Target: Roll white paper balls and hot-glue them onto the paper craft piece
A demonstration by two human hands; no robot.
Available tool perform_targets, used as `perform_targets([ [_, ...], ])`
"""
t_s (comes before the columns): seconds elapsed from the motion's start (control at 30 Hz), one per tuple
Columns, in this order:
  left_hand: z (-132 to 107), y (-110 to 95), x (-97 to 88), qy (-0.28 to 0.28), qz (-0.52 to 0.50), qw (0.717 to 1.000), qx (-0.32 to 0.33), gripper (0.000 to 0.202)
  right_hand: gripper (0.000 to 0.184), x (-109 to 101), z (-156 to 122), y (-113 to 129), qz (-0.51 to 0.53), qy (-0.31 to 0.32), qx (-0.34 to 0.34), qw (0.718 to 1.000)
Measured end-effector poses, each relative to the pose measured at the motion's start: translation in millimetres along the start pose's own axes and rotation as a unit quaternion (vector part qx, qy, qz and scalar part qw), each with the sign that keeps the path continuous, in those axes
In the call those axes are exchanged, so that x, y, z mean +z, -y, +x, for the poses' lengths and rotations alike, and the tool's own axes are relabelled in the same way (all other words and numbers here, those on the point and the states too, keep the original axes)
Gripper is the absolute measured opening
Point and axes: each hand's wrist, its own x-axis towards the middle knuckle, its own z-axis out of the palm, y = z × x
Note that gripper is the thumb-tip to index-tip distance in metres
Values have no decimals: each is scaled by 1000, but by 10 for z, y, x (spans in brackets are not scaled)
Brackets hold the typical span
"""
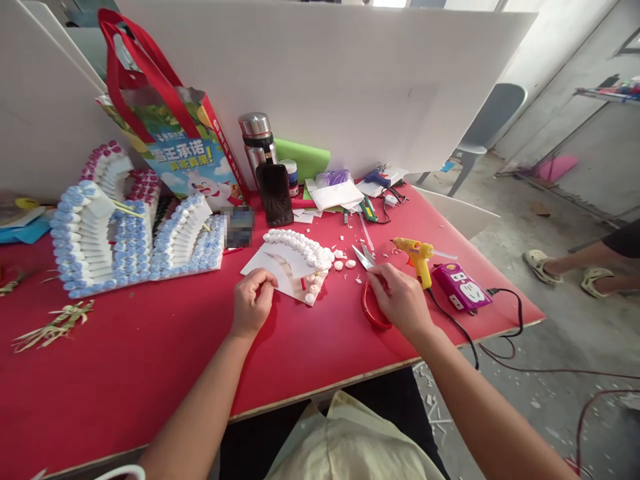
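Note:
My left hand (253, 301) rests on the red table (150, 360) with its fingers curled in a pinch at the near corner of a white foam craft piece (293, 261) lined with small white rolls. My right hand (399, 298) is closed on red-handled scissors (371, 293), whose blades point up and away toward the loose white rolls (345, 261). A yellow glue gun (416, 257) stands just right of my right hand.
A finished blue-and-white piece (130, 240) stands at the left, with a pink one behind it. A red shopping bag (170, 133), flask (255, 143), phone (275, 193) and papers line the white back panel. A purple power strip (460, 287) and cables lie near the right edge. Another person's sandalled feet (570, 267) show at right.

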Motion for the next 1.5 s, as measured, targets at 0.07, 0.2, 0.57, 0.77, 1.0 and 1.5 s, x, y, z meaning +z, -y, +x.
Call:
perform_targets([
  [0.07,9,8,10,-21,12,999,-36,10,11,-64,5,-70,-16,-6,15,1000],
  [0.2,1,62,21,-65,35,996,-57,37,12,-74,66,-116,-35,12,20,999],
  [0.57,21,175,59,-128,3,991,-41,22,20,209,361,65,-36,64,-15,997],
  [0.77,-2,169,45,-69,14,997,-32,7,20,221,336,108,-37,64,-18,997],
  [1.0,-21,82,77,68,13,997,45,13,23,221,202,230,-5,84,-39,996],
  [1.5,23,41,120,187,35,974,125,43,38,511,214,566,-34,241,-23,970],
])
